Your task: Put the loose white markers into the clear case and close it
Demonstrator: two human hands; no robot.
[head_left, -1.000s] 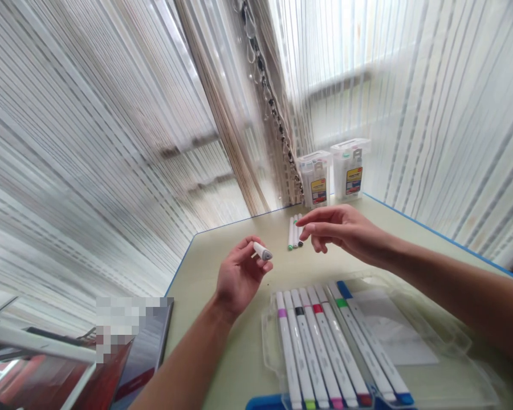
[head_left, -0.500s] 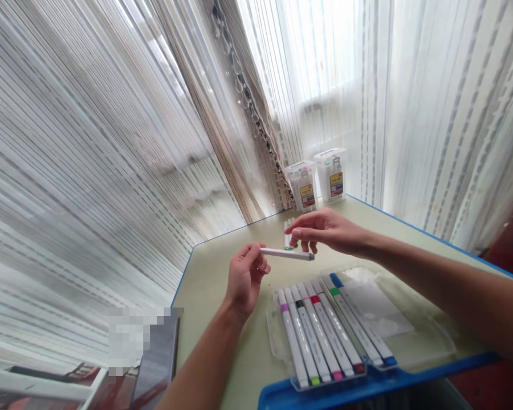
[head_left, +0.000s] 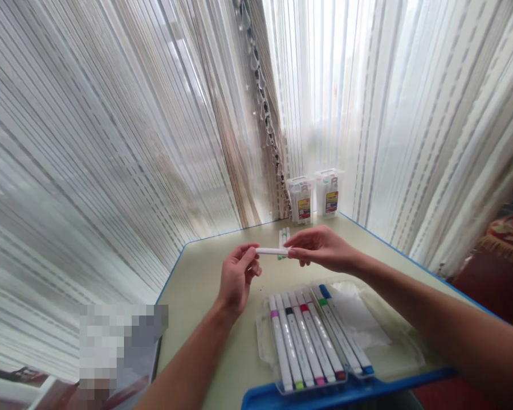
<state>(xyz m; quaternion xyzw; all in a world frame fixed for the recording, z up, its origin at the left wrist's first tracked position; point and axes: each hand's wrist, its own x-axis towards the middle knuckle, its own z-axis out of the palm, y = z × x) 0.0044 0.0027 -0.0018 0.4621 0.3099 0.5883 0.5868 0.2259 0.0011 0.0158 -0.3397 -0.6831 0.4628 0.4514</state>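
Between my two hands a white marker (head_left: 272, 251) is held level above the table. My left hand (head_left: 238, 276) pinches its left end. At the other end, the thumb and fingers of my right hand (head_left: 322, 249) are closed on the same marker, covering its tip. Just behind it, several markers with green marks (head_left: 284, 234) lie on the table, partly hidden by my right hand. Nearer to me, a row of white markers (head_left: 310, 336) with coloured bands and ends lies in an open clear plastic case (head_left: 263, 341).
Two clear boxes with labels, a left one (head_left: 300, 200) and a right one (head_left: 328, 193), stand at the table's far corner before string curtains (head_left: 154, 142). The pale table (head_left: 188, 307) has a blue edge. A blue strip (head_left: 308, 393) runs along the case's near side.
My right hand has come down onto the marker's right end, which was uncovered before. My left hand keeps its hold. The camera view has shifted slightly.
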